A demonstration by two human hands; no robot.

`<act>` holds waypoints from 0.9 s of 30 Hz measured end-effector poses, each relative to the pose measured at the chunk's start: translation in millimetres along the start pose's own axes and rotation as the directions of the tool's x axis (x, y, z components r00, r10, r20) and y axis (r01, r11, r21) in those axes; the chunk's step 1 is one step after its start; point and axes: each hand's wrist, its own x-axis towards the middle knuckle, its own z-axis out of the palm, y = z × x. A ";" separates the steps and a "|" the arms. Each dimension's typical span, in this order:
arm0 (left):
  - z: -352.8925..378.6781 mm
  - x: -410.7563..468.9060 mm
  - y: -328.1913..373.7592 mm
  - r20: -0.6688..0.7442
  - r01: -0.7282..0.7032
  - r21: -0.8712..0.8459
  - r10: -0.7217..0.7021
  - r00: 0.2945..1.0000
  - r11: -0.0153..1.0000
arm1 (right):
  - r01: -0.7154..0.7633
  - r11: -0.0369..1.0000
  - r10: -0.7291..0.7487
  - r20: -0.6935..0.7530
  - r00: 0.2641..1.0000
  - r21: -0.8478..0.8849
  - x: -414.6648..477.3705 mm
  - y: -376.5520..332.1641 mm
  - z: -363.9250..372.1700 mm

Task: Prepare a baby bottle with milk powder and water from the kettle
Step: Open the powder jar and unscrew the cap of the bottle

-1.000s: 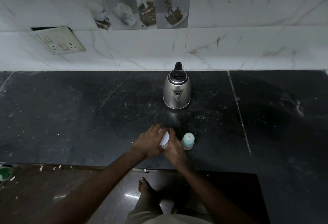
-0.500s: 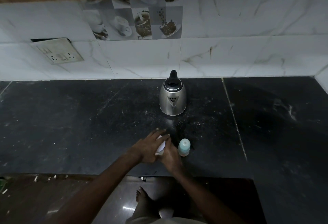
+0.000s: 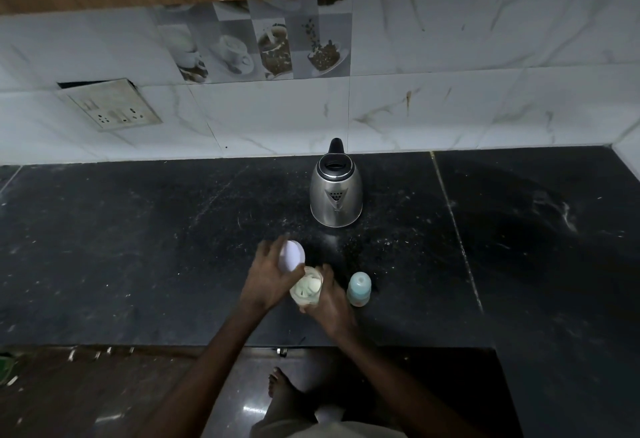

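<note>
My right hand (image 3: 330, 302) grips a small clear jar of milk powder (image 3: 306, 290) near the counter's front edge; the jar's mouth is uncovered and pale powder shows inside. My left hand (image 3: 268, 276) holds the jar's white round lid (image 3: 292, 255), lifted off and tilted up to the left of the jar. A capped baby bottle (image 3: 359, 288) with a pale blue-green top stands upright just right of my right hand. The steel kettle (image 3: 336, 189), lid shut and spout facing me, stands behind them by the wall.
The black stone counter (image 3: 138, 247) runs wide to both sides and turns a corner at the right. A tiled wall with a switch and socket plate (image 3: 112, 105) rises behind it. Below the front edge lie the floor and my bare foot (image 3: 280, 382).
The lid was on the jar under my left hand before; now it is off and raised to the left, exposing the powder. The camera view has tilted upward a little.
</note>
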 end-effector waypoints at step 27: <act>81.9 -49.5 -96.1 -0.152 0.304 0.038 -0.295 0.943 0.952 | 0.126 0.984 -0.126 0.010 0.992 -0.123 -7.2 5.6 -1.1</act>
